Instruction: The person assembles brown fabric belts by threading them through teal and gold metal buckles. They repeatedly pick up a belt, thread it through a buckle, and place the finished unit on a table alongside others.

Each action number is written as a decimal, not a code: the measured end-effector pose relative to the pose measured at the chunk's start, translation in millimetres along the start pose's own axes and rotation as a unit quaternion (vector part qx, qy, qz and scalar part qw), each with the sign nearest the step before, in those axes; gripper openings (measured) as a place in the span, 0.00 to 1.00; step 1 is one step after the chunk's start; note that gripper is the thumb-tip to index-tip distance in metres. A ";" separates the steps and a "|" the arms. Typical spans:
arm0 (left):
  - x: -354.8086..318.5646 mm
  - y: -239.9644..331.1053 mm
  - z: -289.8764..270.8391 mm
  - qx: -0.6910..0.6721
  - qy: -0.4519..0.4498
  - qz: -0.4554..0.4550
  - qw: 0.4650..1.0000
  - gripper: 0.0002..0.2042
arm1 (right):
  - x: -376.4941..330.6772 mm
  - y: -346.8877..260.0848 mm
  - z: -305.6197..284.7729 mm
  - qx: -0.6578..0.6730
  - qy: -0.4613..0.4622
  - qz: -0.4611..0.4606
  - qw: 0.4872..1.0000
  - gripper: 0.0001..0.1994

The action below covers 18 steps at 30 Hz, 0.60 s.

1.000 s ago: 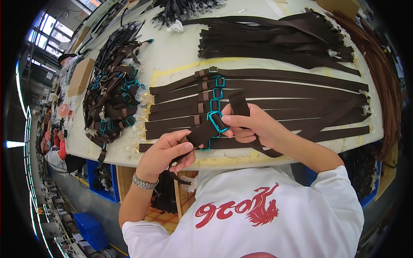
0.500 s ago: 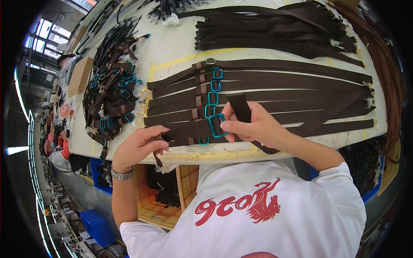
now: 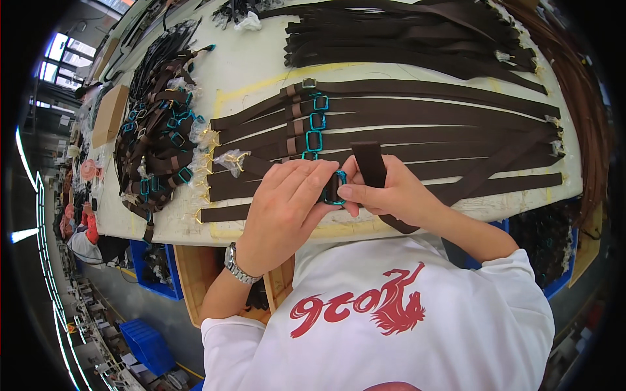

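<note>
Near the table's front edge, my two hands meet at a turquoise-rimmed slide buckle [image 3: 336, 189] on a dark brown webbing strap [image 3: 370, 164]. My right hand [image 3: 399, 192] pinches the strap beside the buckle, its cut end standing up between the fingers. From the left, my left hand [image 3: 290, 202] closes on the strap against the buckle; its fingers cover most of that stretch. Under and beyond my hands, several matching straps [image 3: 417, 117] lie side by side, with turquoise buckles [image 3: 313, 141] in a row and gold-coloured metal ends [image 3: 201, 195] at the left.
A tangled heap of buckled straps [image 3: 163, 130] lies at the table's left, beside a cardboard piece [image 3: 109, 116]. More brown webbing [image 3: 404, 36] is stacked at the back. Blue crates [image 3: 149, 345] and a wooden box [image 3: 195, 280] stand below the table [image 3: 251, 85].
My left hand has moved right along the strap up to the buckle. A plastic-wrapped hook end now shows on the straps at left. My right hand keeps its pinch.
</note>
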<state>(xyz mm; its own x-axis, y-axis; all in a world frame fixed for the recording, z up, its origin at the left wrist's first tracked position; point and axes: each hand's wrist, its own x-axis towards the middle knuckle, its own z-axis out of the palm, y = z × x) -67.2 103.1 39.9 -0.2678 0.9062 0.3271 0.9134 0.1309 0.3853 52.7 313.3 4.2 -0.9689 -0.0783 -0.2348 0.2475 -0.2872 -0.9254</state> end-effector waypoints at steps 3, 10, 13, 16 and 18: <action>2.8 4.8 6.1 -0.049 0.017 -0.009 0.999 0.31 | -5.5 2.3 -3.8 -0.006 0.002 0.005 1.000 0.11; -10.8 3.1 12.9 -0.086 0.068 -0.061 0.992 0.30 | -10.1 12.9 -1.0 0.168 -0.026 -0.009 0.985 0.20; -13.9 1.5 6.7 -0.094 0.098 -0.076 0.988 0.30 | -14.0 23.7 7.4 0.204 0.054 -0.072 0.975 0.27; -19.9 6.5 5.9 -0.133 0.105 -0.086 0.982 0.30 | -21.7 19.9 -3.5 0.125 -0.010 -0.015 0.992 0.23; -18.9 7.5 8.4 -0.163 0.109 -0.067 0.978 0.30 | -30.4 4.0 -1.5 0.123 -0.060 0.074 0.988 0.20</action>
<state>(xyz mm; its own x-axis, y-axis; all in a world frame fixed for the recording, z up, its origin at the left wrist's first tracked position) -52.6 90.4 29.3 -0.4689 0.7785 0.4172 0.7291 0.0746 0.6803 83.2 315.9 7.3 -0.9184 -0.2451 -0.3107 0.3937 -0.4858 -0.7804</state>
